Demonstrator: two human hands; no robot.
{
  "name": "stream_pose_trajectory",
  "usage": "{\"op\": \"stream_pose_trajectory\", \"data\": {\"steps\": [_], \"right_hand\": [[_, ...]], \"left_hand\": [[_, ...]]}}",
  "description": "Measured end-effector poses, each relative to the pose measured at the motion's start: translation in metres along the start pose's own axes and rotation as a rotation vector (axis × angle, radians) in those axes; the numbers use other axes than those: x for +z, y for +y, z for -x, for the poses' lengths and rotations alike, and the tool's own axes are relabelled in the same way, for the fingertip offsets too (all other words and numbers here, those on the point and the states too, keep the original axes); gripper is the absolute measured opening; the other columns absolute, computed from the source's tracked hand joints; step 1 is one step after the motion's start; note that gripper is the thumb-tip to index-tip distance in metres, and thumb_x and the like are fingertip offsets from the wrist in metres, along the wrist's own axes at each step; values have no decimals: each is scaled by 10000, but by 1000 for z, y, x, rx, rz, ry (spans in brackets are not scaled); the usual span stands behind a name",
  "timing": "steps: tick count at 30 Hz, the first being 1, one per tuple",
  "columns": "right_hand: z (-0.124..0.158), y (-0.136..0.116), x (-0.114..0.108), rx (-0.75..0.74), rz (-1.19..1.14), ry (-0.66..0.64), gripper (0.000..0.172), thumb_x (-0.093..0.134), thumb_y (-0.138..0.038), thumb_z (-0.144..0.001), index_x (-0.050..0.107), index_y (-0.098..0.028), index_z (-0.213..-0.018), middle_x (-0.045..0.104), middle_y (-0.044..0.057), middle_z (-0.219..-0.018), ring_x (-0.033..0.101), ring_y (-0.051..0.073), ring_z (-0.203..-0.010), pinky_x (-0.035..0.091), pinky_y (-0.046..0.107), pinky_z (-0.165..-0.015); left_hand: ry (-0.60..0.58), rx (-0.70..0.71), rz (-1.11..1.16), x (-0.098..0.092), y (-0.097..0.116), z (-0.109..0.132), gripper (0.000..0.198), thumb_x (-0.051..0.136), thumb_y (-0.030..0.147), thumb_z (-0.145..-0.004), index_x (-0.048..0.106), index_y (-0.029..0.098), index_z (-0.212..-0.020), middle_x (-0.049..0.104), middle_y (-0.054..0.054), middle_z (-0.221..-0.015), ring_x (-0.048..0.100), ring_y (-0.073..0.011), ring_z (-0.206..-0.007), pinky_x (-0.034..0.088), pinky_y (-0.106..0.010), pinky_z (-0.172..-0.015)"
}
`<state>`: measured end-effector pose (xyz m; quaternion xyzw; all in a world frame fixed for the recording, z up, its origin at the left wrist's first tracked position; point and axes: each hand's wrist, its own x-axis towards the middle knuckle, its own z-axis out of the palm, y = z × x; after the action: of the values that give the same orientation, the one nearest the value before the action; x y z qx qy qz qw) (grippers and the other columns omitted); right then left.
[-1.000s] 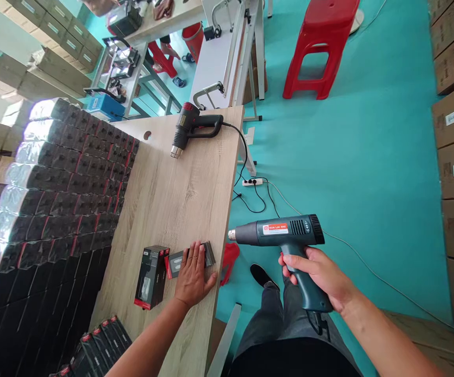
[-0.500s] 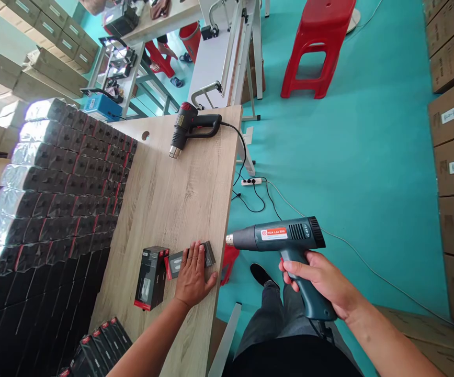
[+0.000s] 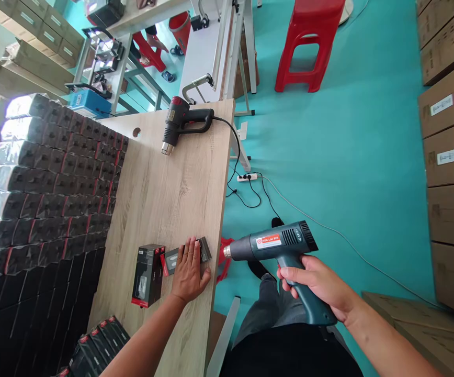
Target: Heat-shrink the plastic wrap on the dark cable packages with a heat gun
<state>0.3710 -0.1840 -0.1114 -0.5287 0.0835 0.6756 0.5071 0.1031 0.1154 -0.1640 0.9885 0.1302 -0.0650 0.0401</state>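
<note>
Left hand point(image 3: 189, 272) flat and spread, palm pressing down a small black-and-red carton lying on its side point(image 3: 201, 250) near the right edge of the pale wood-grain tabletop point(image 3: 172, 193); fingers open, nothing gripped. Right hand point(image 3: 317, 285) wrapped fully around the pistol grip of a dark green plastic heat gun with a red-and-white label point(image 3: 274, 246), held in the air off the table edge, above the dark trouser leg point(image 3: 266, 309).

Long axis of heat gun barrel nearly level, slightly tilted; metal nozzle point(image 3: 227, 252) pointing left toward the pressed carton, just beside it but apart, not touching. Long axis of pressed carton roughly crosswise to the table edge, its end face turned toward the nozzle.

Progress, judged from the layout: large wall of film-wrapped black-and-red cartons point(image 3: 50, 178) stacked at left, apparently finished; one upright black carton with a red base strip point(image 3: 147, 275) standing just left of the pressed one; further black cartons point(image 3: 97, 340) at lower left. Carton under the palm seemingly in hand now, with heating about to begin or only just begun; film on it too small to tell.

Second heat gun, black with a red collar point(image 3: 180, 121), lying unused at the far end of the table, nozzle toward the viewer. Red plastic stool point(image 3: 309, 44) on the teal floor point(image 3: 348, 157).
</note>
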Motion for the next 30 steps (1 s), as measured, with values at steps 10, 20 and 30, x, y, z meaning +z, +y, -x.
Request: {"op": "stream_pose_trajectory", "data": {"steps": [10,20,30], "right_hand": [[-6,-2,14,-73,-112,24,194,738,-379,-980,700,-191,-1004,720,-16,-881,668,162,-746,552,326,-694],[26,-6,-10,-57,-50,91,347,832,-503,-878,753,-189,-1003,760,31,-876,645,163,-738,523,302,-658],[82,-37,-38,-194,4,340,574,987,-565,-646,793,-196,-1041,802,77,-910,677,210,-794,606,260,-636]], "left_hand": [[27,8,-24,1,-1,0,986,551,307,-940,-34,93,-1704,52,-187,-1797,97,-380,-1661,242,-631,-1304],[-4,-70,68,-12,-15,5,1032,627,245,-873,36,143,-1713,266,-228,-1755,264,-415,-1622,282,-648,-1286],[500,-534,577,-55,31,29,774,691,356,-925,333,271,-1605,559,-164,-1525,613,-328,-1367,546,-489,-1094]]}}
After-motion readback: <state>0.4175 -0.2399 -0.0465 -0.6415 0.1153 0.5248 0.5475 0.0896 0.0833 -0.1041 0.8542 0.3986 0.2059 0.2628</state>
